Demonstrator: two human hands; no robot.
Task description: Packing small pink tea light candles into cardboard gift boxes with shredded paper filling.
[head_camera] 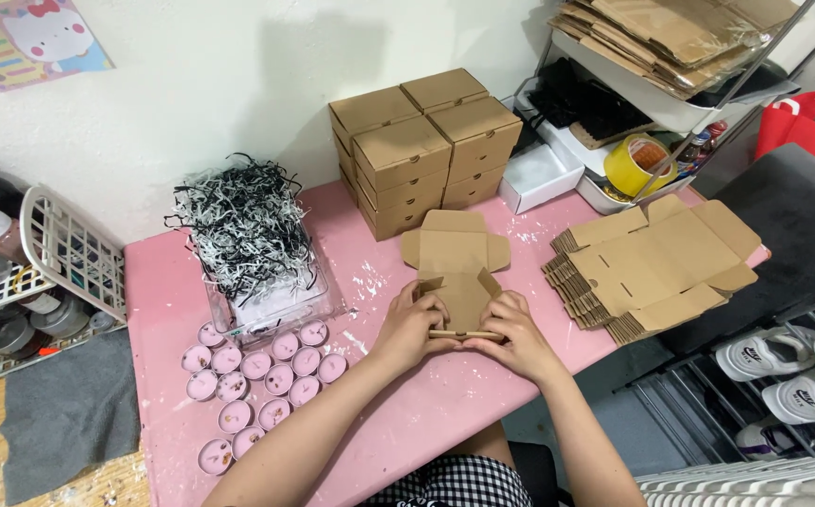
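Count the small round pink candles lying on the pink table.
16 candles. All cluster on the pink table's front left, before the clear box of shredded paper, left of the left hand gripping a brown cardboard box. The clear box may hide more.

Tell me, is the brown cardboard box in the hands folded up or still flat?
Partly folded: the brown cardboard box lies mostly flat, flaps spread, while both hands bend its near edge.

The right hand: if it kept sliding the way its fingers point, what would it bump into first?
The right hand points up-left across the flat cardboard box blank it holds. Going on, it would probably meet the left hand first, since their fingertips nearly touch already.
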